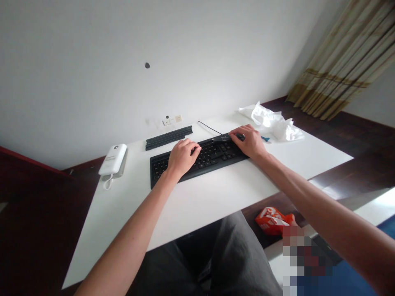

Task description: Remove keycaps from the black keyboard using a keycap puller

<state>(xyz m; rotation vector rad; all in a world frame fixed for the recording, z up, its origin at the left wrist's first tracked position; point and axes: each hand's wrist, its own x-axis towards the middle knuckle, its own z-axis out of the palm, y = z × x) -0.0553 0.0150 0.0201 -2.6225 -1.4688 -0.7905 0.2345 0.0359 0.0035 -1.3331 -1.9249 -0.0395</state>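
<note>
Both bare forearms are stretched forward and slightly inward. The left hand (182, 156) is laid palm down, fingers loosely curled and spread. The right hand (248, 140) is set ahead and to its right, palm down, fingers bent around something small and dark.

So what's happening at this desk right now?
A person sits at a white desk with both hands on a black keyboard. The left hand rests on the keys; the right hand holds a small dark object at the keyboard's far right corner. A strip of loose keys, a white phone and crumpled white wrapping lie nearby.
</note>
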